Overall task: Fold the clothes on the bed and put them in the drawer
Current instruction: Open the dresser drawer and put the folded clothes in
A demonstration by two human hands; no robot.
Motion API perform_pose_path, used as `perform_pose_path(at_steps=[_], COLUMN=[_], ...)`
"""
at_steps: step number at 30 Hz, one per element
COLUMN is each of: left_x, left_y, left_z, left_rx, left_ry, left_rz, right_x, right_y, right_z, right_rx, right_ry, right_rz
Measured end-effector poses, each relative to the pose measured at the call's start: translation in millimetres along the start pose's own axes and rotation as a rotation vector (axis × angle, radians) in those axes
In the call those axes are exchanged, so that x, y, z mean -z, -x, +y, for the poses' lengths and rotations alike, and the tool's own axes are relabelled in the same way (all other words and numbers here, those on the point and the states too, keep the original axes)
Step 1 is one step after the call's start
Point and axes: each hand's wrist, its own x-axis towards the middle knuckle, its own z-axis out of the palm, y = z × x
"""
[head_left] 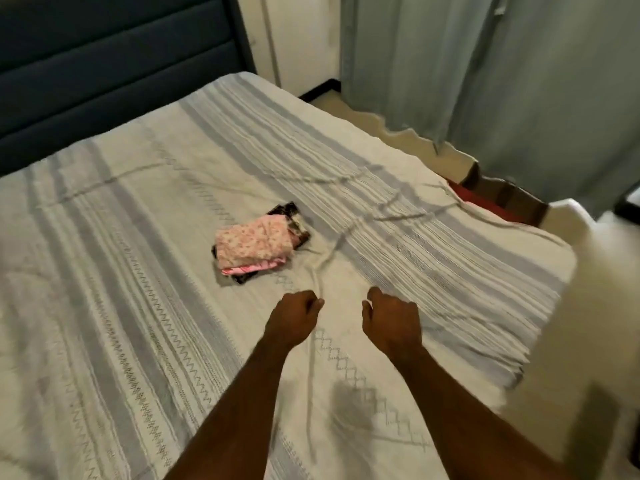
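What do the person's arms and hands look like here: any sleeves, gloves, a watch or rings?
Both forearms are bare as far as the frame shows, with no sleeve in view. The left hand and right hand wear no gloves. No watch, bracelet or ring can be seen, though the picture is slightly blurred.

Dim, warm light; blurred edges.
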Motion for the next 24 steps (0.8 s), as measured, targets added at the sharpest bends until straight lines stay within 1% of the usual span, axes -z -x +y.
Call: perform_pose_path(at_steps=[3, 5, 6, 8, 9, 11, 14, 16, 18, 20, 22, 24], left_x=[8, 9, 7, 3, -2, -9, -17, -23, -29, -35, -43, -49], left_y=[-16, -41, -48, -70, -86, -118, -153, -175, -191, -202, -215, -224], left_z=[-36, -65, -72, -90, -99, -115, -130, -142, -155, -165, -179, -191], left_rx=[0.069, 0.175, 0.215, 0.332, 0.414, 0.597, 0.823, 0.917, 0.957, 0.934, 0.899, 0.878], left_ry=[0.074, 0.101, 0.121, 0.232, 0.329, 0.604, 0.978, 1.131, 1.229, 1.304, 1.394, 1.489], left_rz=[0.046, 0.083, 0.090, 0.110, 0.131, 0.169, 0.234, 0.273, 0.247, 0.195, 0.221, 0.304], right_x=[-18, -41, -47, -64, -74, -90, -93, -103, -113, -122, -135, -149], right_y=[-41, -89, -103, -142, -167, -215, -272, -310, -348, -382, -417, -446], right_z=[-16, -29, -27, -29, -32, -40, -65, -86, -114, -141, -171, -198], right_rx=[0.085, 0.202, 0.231, 0.324, 0.384, 0.517, 0.678, 0.784, 0.862, 0.903, 0.933, 0.942], right_ry=[0.019, 0.063, 0.072, 0.057, 0.024, -0.095, -0.143, -0.139, -0.138, -0.085, -0.035, -0.044], right_rz=[-0.037, -0.041, -0.041, -0.021, -0.003, -0.045, -0.237, -0.278, -0.301, -0.307, -0.271, -0.244])
